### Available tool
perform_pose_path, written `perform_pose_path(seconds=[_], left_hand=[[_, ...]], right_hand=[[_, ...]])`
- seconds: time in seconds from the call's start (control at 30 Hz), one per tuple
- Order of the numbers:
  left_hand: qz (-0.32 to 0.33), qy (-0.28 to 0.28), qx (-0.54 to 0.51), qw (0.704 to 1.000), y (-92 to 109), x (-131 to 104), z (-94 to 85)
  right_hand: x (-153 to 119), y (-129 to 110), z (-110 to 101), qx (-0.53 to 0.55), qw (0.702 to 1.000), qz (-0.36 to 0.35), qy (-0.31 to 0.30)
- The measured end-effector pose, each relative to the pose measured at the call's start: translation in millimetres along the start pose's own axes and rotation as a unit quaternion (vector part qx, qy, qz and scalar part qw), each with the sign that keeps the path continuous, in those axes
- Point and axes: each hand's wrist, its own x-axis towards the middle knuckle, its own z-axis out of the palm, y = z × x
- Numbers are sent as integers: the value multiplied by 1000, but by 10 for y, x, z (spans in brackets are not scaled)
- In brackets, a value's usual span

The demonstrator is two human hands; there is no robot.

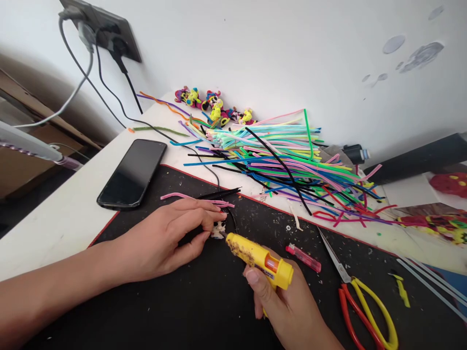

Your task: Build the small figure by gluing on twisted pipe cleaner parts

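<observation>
My right hand (279,296) is wrapped round a yellow glue gun (251,250), whose nozzle points left. The nozzle tip is at a small pale piece with dark spots (219,229) on the black mat (182,301). My left hand (182,233) rests on the mat with its fingers bent and pinched at the left edge of that piece, partly hiding it. Just beyond my left fingers lie a pink pipe cleaner (178,196) and some black ones (228,192).
A phone (133,172) lies at the left. Behind the mat is a large heap of coloured pipe cleaners (270,160) with small figures (215,107). Scissors (365,301), a pink lighter (304,257) and glue sticks (434,284) lie at the right. A cable (153,127) crosses the table.
</observation>
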Motion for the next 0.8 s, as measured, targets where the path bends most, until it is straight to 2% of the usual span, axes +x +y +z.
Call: perform_pose_path(seconds=[0.37,0.8], left_hand=[[7,-1,10,1000,-23,-18,14],[10,4,6,1000,-14,-9,4]], right_hand=[[12,-43,31,-18,999,-29,16],[14,-39,40,-35,999,-26,13]])
